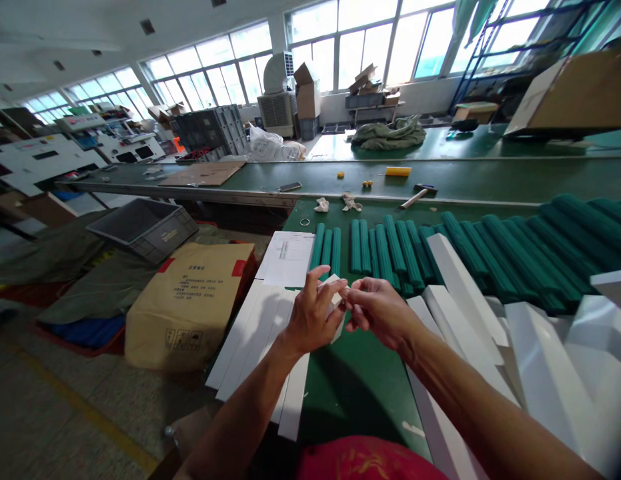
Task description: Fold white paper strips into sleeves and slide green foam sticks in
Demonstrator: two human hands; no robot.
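Note:
My left hand [314, 312] is curled around a narrow white box [335, 300], which is mostly hidden behind the fingers. At the box's near end, the fingertips of my right hand [379, 312] are pinched together close to the left fingers. What exactly the right fingertips hold is too small to make out. Beneath the left hand lie flat white cardboard strips [250, 327], side by side. A printed white sheet [287, 255] rests just beyond them. Past both hands, ribbed green rolls [385, 250] line the green table [350, 380].
Long white boxes [465, 327] are heaped at the right, beside my right forearm. A hammer [417, 195], a yellow cylinder [398, 171] and a phone-like object [290, 187] lie on the bench beyond. Left of the table stand a brown carton [190, 300] and a grey crate [145, 230].

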